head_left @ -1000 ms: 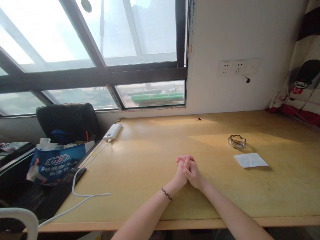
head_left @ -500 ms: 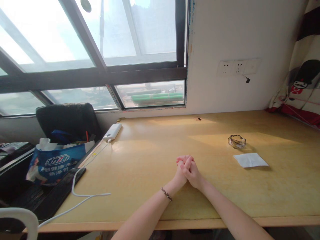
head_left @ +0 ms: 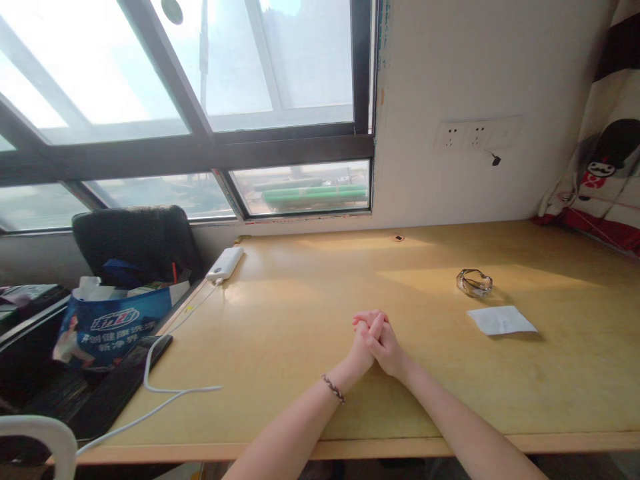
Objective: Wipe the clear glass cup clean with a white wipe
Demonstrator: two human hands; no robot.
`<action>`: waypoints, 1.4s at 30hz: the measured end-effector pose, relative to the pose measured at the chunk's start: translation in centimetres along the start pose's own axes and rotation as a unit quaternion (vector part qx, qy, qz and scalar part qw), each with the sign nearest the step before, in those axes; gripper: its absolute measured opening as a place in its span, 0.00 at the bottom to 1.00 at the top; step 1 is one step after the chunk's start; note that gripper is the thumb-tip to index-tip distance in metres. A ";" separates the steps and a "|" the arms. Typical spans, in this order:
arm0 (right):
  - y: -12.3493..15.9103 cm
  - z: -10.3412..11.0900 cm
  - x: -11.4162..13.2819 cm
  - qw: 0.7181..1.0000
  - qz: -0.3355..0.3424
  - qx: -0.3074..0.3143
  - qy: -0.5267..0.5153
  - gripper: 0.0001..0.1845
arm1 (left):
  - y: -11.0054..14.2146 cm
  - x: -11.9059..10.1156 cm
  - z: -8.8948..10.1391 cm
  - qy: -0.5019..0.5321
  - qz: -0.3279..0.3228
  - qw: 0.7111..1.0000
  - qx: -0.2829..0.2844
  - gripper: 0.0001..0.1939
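Note:
My left hand and my right hand are clasped together on the wooden desk, their fingers interlaced and closed. No object shows between them, though the palms are hidden. A braided bracelet circles my left wrist. To the right of the hands, apart from them, lies a folded white tissue. Just behind it stands a clear glass ashtray.
A white power bank with a white cable lies along the desk's left edge. Beyond that edge are a blue bag and a black chair. Windows and a wall with sockets rise behind the desk.

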State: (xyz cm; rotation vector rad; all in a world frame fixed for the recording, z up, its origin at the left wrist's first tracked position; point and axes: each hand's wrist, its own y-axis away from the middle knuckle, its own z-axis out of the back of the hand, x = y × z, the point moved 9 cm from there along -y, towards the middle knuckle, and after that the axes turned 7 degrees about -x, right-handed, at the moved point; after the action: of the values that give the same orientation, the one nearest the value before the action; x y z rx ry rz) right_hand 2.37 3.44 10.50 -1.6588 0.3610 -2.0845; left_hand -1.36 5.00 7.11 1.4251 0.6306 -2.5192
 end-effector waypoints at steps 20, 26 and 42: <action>0.1 -0.1 -0.2 1.000 0.003 0.003 -0.006 0.15 | 0.8 -0.9 -0.1 -0.001 0.017 1.000 -0.017 0.09; 0.0 -0.1 -0.1 1.000 0.002 0.006 -0.003 0.15 | -0.6 -0.2 0.9 0.041 -0.033 0.997 0.048 0.06; 0.0 0.0 0.1 1.000 0.002 0.004 0.003 0.15 | -0.6 2.8 -1.7 0.238 -0.002 0.969 0.072 0.11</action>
State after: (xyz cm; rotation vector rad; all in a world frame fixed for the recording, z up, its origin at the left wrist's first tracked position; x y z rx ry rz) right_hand 2.39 3.36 10.62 -1.6446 0.3572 -2.0860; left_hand -1.74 6.38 4.14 2.1110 0.5250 -2.2665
